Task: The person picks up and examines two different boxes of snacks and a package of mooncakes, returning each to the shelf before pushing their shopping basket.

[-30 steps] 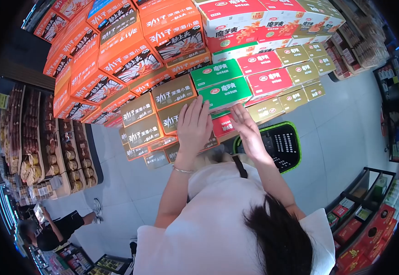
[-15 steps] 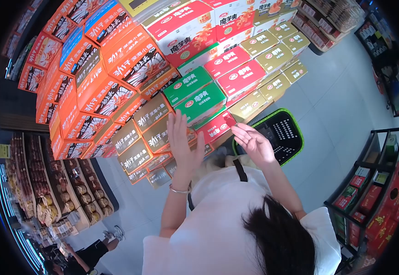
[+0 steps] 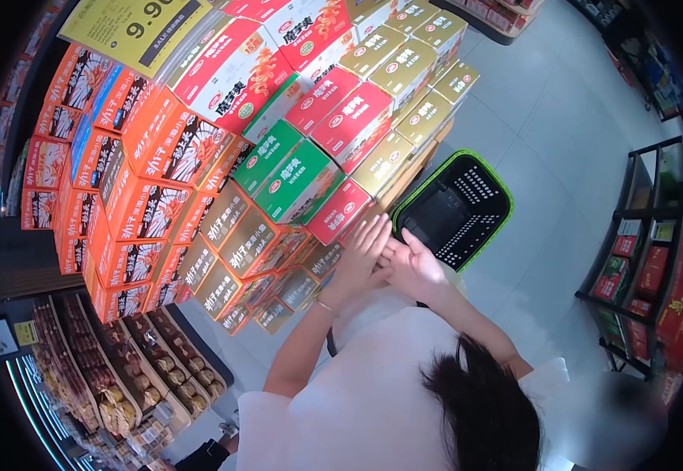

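Observation:
My left hand (image 3: 362,253) and my right hand (image 3: 413,271) meet in front of my body, the left fingers lying across the right ones. Both have their fingers stretched out, and I see nothing held in either. Just beyond the left fingertips is a red carton (image 3: 340,210) at the low front of a stacked display. Green cartons (image 3: 298,184) sit behind it, and brown-gold cartons (image 3: 249,250) are to the left. Close to the right hand, a black shopping basket (image 3: 479,187) with a bright green rim stands beside the display.
Orange cartons (image 3: 149,210) are piled high on the left, under a yellow price sign (image 3: 133,31). Gold cartons (image 3: 424,118) make up the display's right side. A shelf of packaged food (image 3: 125,361) stands lower left; a black rack (image 3: 628,267) with red boxes is at right.
My hands were apart, the left raised before the cartons; now they have come together. My view has turned, so the display sits further left and the basket shows more fully.

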Demonstrator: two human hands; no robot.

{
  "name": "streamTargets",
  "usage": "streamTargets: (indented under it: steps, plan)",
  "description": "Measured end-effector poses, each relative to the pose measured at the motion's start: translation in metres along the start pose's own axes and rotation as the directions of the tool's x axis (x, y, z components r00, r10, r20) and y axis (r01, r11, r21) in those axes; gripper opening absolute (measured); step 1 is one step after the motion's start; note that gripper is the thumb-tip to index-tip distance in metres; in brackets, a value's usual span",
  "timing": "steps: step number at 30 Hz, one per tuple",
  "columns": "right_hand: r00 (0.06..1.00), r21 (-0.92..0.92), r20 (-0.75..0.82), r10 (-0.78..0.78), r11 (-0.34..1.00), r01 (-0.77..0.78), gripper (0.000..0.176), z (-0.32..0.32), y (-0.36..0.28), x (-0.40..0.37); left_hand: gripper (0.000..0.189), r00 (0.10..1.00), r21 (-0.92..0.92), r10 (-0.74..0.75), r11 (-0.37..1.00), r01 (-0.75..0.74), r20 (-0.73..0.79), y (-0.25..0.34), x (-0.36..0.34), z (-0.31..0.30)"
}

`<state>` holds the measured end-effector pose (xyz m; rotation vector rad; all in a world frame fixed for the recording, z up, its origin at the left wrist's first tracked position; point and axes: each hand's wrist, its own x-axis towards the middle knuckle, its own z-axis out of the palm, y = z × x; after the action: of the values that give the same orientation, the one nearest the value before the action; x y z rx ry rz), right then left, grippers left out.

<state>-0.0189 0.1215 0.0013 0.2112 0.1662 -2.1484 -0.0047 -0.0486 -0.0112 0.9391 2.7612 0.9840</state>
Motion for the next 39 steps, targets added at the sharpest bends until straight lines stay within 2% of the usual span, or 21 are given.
streamTargets:
  steps: [2,4,6,8,9,10,12,14,15,17,19,21,23,24,26,27,31,33,35,36,39]
  plan:
    - [0.986,-0.024,-0.147,-0.082,0.997,0.079,0.066,-0.002,-0.003,-0.015,0.086,0.963,-0.133,-0.25,0.962,0.236,-0.096,-0.001,0.002,0.019]
    - [0.982,0.129,-0.11,-0.156,0.977,0.17,0.064,-0.02,-0.006,-0.032,0.083,0.97,-0.114,-0.211,0.974,0.197,-0.124,0.026,0.02,0.025]
    - [0.968,0.126,-0.128,-0.216,0.964,0.232,0.068,-0.068,0.007,-0.044,0.081,0.999,0.079,0.038,0.996,-0.037,-0.015,0.061,0.04,0.02]
    - [0.869,0.077,-0.019,-0.494,0.866,0.494,0.072,-0.152,0.038,-0.053,0.083,0.993,0.028,0.11,0.993,-0.111,0.045,0.065,0.047,0.032]
    - [0.947,0.13,-0.165,-0.276,0.946,0.298,0.075,-0.096,0.011,-0.058,0.085,0.982,-0.021,0.163,0.987,-0.161,0.094,0.065,0.05,0.041]
    - [0.941,0.133,-0.171,-0.293,0.939,0.317,0.075,-0.092,0.01,-0.054,0.087,0.966,-0.073,0.216,0.976,-0.207,0.141,0.065,0.053,0.05]
    - [0.903,-0.035,0.048,-0.428,0.902,0.43,0.075,-0.092,0.014,-0.056,0.091,0.917,-0.192,0.323,0.94,-0.282,0.236,0.069,0.056,0.068]
    - [0.871,0.057,-0.113,-0.478,0.872,0.486,0.073,-0.103,0.016,-0.072,0.084,0.959,-0.168,0.161,0.978,-0.123,0.233,0.047,0.051,0.067]
    - [0.908,0.162,-0.189,-0.373,0.901,0.403,0.071,-0.089,0.008,-0.083,0.083,0.975,-0.135,0.101,0.988,-0.075,0.197,0.025,0.039,0.083]
    - [0.937,0.338,-0.225,-0.267,0.881,0.332,0.066,-0.069,-0.001,-0.104,0.079,0.835,-0.245,-0.398,0.827,0.506,0.379,0.003,0.012,0.101]
    - [0.933,0.314,-0.209,-0.295,0.883,0.349,0.066,-0.077,-0.008,-0.12,0.076,0.795,-0.121,-0.4,0.857,0.501,0.457,-0.034,-0.021,0.12]
    - [0.878,0.227,-0.324,-0.351,0.873,0.433,0.068,-0.101,-0.006,-0.127,0.074,0.746,0.003,-0.4,0.882,0.471,0.532,-0.035,-0.019,0.126]
    - [0.834,0.256,-0.453,-0.315,0.85,0.46,0.07,-0.139,0.004,-0.122,0.066,0.885,0.004,-0.34,0.934,0.357,0.318,0.017,0.007,0.125]
    - [0.785,0.27,-0.562,-0.26,0.84,0.471,0.071,-0.158,0.005,-0.119,0.067,0.945,-0.105,-0.179,0.971,0.214,0.272,0.043,0.026,0.126]
    - [0.79,0.204,-0.541,-0.287,0.867,0.455,0.074,-0.195,0.022,-0.113,0.069,0.956,-0.227,0.112,0.973,-0.049,0.273,0.088,0.058,0.134]
    - [0.846,0.332,-0.402,-0.349,0.806,0.491,0.074,-0.215,0.04,-0.111,0.069,0.912,-0.256,0.234,0.955,-0.15,0.337,0.102,0.063,0.142]
    - [0.85,0.613,-0.107,-0.516,0.639,0.465,0.071,-0.251,0.071,-0.123,0.067,0.869,-0.187,0.219,0.971,-0.149,0.444,0.066,0.024,0.202]
    - [0.826,0.674,-0.034,-0.563,0.597,0.435,0.07,-0.25,0.061,-0.136,0.059,0.849,-0.249,-0.135,0.922,0.296,0.511,0.017,-0.005,0.212]
    - [0.796,0.518,-0.511,-0.323,0.623,0.586,0.062,-0.2,0.024,-0.159,0.052,0.387,0.261,-0.523,0.789,0.556,0.76,-0.006,-0.002,0.18]
    - [0.794,0.522,-0.516,-0.32,0.617,0.588,0.062,-0.205,0.012,-0.163,0.044,0.416,0.305,-0.611,0.743,0.596,0.674,-0.059,-0.068,0.203]
    - [0.697,0.288,-0.599,-0.394,0.707,0.646,0.053,-0.242,-0.024,-0.182,0.039,0.341,0.357,-0.655,0.693,0.626,0.675,-0.094,-0.111,0.178]
